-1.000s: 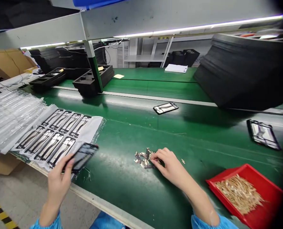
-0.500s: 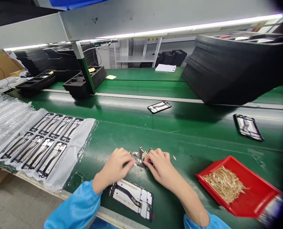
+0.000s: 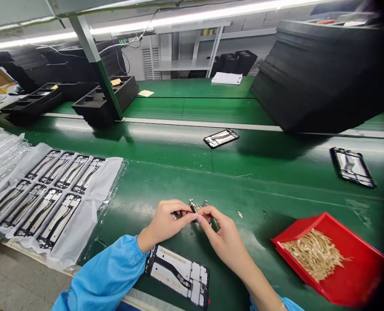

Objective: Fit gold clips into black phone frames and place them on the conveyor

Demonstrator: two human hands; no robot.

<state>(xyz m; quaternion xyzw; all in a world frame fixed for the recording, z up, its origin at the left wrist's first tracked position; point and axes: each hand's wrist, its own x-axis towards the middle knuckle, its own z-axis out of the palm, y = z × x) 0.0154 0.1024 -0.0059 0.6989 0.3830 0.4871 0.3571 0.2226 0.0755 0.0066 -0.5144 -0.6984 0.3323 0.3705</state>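
Observation:
My left hand [image 3: 167, 221] and my right hand [image 3: 222, 229] meet over a small pile of dark and gold metallic parts [image 3: 198, 204] on the green bench. Thumb and fingers of each hand are pinched together, the tips almost touching. Whatever they grip is too small and too covered to make out. Just below lies a phone frame [image 3: 179, 274] with white panels and a black curved flex cable, partly behind my left sleeve. To the right, a red bin [image 3: 357, 263] holds a heap of thin gold-coloured pieces [image 3: 315, 255].
On the left, a white-lined tray [image 3: 88, 216] holds several phone frames, beside stacked clear plastic trays [image 3: 0, 151]. Further back lie two more phone frames [image 3: 221, 138] [image 3: 353, 167]. Black foam trays [image 3: 104, 101] stand by a post [image 3: 96, 69]; a tall black stack [image 3: 321, 77] occupies the back right.
My hands have come together, fingertips now nearly meeting over the pile, where a gap separated them before. The camera view has tilted down and shifted slightly.

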